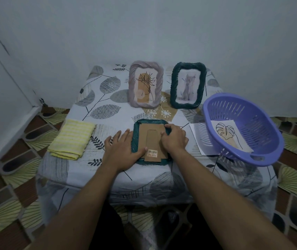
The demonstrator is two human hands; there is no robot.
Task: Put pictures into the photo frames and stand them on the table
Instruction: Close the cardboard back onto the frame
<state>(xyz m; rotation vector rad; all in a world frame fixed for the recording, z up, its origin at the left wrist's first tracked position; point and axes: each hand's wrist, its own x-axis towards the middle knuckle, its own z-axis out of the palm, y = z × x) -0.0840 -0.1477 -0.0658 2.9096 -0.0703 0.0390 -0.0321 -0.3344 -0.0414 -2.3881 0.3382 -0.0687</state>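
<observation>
Frames number three on the bench (108, 98). One, the face-down frame (152, 139), lies near the front edge with its cardboard back and folded stand flap upward, which is the way it must lie for the back to be worked. The left hand (124, 150) lies flat and spread on its left rim, thumb on the cardboard, apparently pinning it so it cannot slide. The right hand (174, 139) has its fingers curled onto the frame's upper right edge. Whether they turn a clip or only press the back home, I cannot tell, and any picture inside is hidden.

Behind this frame two more stand upright on their props, facing the person and already filled: a mauve frame (132, 87) with a plant drawing and a dark green frame (173, 87) with what seems a cat.

Right of the face-down frame sits one purple basket (263, 112), tilted, holding one loose leaf picture (228, 134). One further sheet (197, 136) pokes out beneath it. Left of the frame lies one folded yellow cloth (72, 139).
</observation>
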